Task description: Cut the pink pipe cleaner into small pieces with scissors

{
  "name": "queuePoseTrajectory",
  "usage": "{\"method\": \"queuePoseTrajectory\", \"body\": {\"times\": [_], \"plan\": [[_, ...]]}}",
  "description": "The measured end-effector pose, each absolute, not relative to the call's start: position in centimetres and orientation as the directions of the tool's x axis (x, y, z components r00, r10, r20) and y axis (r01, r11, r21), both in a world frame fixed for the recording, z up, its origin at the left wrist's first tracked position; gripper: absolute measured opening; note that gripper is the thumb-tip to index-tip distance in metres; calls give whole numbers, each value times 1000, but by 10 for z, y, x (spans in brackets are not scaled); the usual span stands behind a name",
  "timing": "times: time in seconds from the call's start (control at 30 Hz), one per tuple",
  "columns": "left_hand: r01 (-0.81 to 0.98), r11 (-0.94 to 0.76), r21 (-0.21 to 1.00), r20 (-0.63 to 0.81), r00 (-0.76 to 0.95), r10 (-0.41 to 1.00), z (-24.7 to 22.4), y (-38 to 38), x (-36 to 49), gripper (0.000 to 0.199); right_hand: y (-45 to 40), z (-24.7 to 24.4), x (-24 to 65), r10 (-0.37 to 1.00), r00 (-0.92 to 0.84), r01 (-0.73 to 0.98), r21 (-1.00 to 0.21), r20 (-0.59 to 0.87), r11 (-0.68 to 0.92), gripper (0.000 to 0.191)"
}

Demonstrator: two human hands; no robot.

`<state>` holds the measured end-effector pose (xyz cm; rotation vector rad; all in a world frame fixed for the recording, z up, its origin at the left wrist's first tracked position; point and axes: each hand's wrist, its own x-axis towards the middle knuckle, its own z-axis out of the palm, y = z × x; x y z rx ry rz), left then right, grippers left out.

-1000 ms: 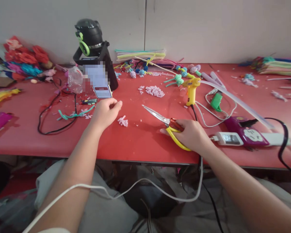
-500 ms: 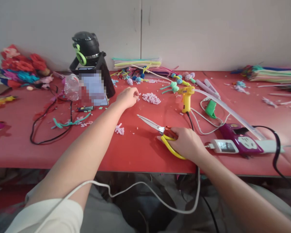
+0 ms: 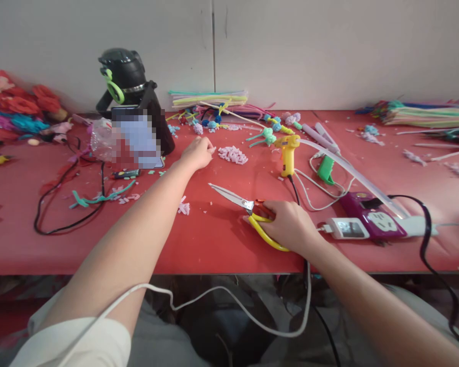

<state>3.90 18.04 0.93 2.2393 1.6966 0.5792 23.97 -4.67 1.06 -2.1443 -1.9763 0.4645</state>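
Observation:
My left hand [image 3: 197, 153] is stretched over the table just left of a small heap of short pale-pink fuzzy pieces [image 3: 233, 155]. Its fingers are curled and pinched together; whatever lies between them is too small to make out. My right hand [image 3: 290, 224] grips the yellow and orange handles of a pair of scissors [image 3: 233, 197]. Their blades look closed and point left above the red table. A little cluster of pale-pink pieces [image 3: 183, 206] lies beside my left forearm.
A yellow glue gun [image 3: 288, 155] stands on the right, near a purple power strip [image 3: 382, 224] with cables. At the left are a black bottle [image 3: 158, 122] and a leaning phone [image 3: 141, 135]. Bundled pipe cleaners [image 3: 214, 98] lie at the back. A white cable [image 3: 229, 293] crosses in front of me.
The view has turned slightly to the right, so everything sits a bit further left. Both hands keep nearly the same places relative to the heap and the table.

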Motion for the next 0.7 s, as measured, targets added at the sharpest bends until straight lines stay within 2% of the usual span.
{"method": "queuePoseTrajectory", "body": {"times": [0.13,0.23,0.3,0.4,0.53,0.7], "plan": [[702,-271,659,238,147,960,15,180,36,6,-47,10,242,994,55,940,-331,-91,-82,42],[501,-270,823,258,94,962,23,166,31,8,-48,9,242,995,51,946,-314,-86,-76,43],[380,-257,889,255,56,965,28,150,26,12,-48,9,242,995,52,949,-306,-88,-76,42],[253,-237,938,233,45,971,33,120,16,18,-48,10,241,995,44,947,-314,-94,-72,41],[52,-177,983,174,53,983,35,72,3,12,-48,11,242,995,31,944,-323,-91,-59,38],[-65,-156,986,160,68,985,32,22,-4,22,-47,10,243,996,19,926,-374,-81,-48,42]]}}
